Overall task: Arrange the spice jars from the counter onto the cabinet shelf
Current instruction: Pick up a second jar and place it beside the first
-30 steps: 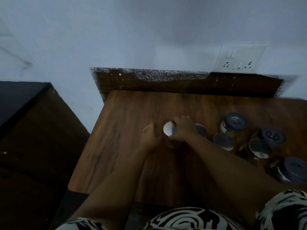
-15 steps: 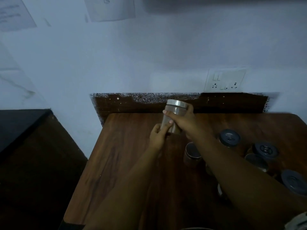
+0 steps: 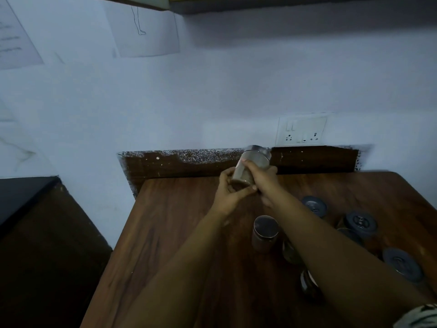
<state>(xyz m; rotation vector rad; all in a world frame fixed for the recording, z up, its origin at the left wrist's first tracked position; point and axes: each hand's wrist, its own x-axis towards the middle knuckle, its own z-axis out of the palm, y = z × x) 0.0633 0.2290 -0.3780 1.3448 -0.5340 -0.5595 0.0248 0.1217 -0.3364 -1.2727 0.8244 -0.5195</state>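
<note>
Two hands are on one spice jar [image 3: 251, 168], lifted clear of the counter [image 3: 179, 233] in front of the wall: my left hand [image 3: 230, 191] cups its base, my right hand [image 3: 262, 179] wraps the glass body just under the steel lid [image 3: 257, 149]. It looks rigid, smooth and breakable, part-filled with powder and probably light, so I'd grip the body rather than the lid. Right of it, the other jars [image 3: 264, 234] wait on the counter.
</note>
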